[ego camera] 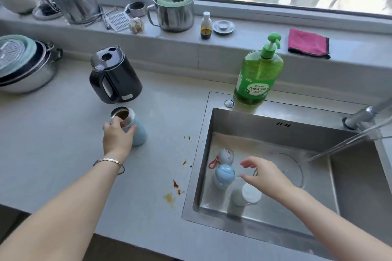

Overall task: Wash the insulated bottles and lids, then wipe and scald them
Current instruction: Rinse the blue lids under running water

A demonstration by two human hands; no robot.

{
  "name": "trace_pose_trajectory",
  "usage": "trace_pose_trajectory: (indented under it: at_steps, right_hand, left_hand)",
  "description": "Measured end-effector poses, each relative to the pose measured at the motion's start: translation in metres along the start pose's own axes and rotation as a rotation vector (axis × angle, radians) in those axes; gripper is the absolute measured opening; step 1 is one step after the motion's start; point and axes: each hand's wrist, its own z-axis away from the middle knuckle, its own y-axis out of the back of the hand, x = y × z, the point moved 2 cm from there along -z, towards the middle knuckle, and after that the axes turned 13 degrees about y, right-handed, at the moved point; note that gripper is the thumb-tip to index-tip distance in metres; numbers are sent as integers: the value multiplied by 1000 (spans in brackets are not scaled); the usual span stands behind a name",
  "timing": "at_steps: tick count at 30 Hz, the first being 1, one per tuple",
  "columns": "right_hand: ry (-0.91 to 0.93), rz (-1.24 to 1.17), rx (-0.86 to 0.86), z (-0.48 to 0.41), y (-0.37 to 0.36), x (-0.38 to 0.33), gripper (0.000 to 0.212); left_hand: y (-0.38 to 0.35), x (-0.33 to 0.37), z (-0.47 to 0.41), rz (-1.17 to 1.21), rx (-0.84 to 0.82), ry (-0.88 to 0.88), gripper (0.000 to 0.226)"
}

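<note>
A grey stone countertop (63, 133) runs under a window, and a square stainless steel sink (233, 125) is set into its right part. A black electric kettle (115, 76) with a closed lid stands well left of the sink, towards the back. A green pump bottle of dish soap (257, 74) stands on the sink's back rim. A chrome tap (360, 115) rises at the sink's back right corner, and water slants from it into the basin.

A pale blue insulated bottle with a bare steel neck (135, 129) stands on the counter left of the sink, in front of the kettle. It is uncapped and looks brown inside. The left hand (117, 137) grips it near the neck, fingers and thumb curled around it.

A white cylindrical insulated bottle (244, 195) sits in the sink's near part; I cannot tell whether it is upright or lying. The right hand (265, 174) hovers just above it, over the basin, fingers loosely spread and holding nothing I can make out.

At the sink's left wall lie a round pale blue lid (224, 175) and, just behind it, a round white lid with a red strap (226, 155). Brown splashes (176, 184) dot the counter beside the sink's left rim.
</note>
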Motion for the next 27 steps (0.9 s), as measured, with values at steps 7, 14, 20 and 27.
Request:
trace_pose_trajectory:
  at_steps: [7, 14, 20, 27]
  right_hand:
    - [-17, -20, -66, 14, 9, 30, 28]
    - [-121, -103, -49, 50, 18, 91, 24]
    - [-221, -152, -25, 72, 11, 139, 18]
    - [-208, -195, -15, 89, 4, 164, 21]
  left_hand:
    - [-16, 21, 43, -205, 149, -225, 53]
    - [-127, 60, 158, -479, -493, -491, 28]
    - [-226, 62, 172, -766, -632, -444, 49]
    - [-252, 38, 176, -737, -538, -353, 56]
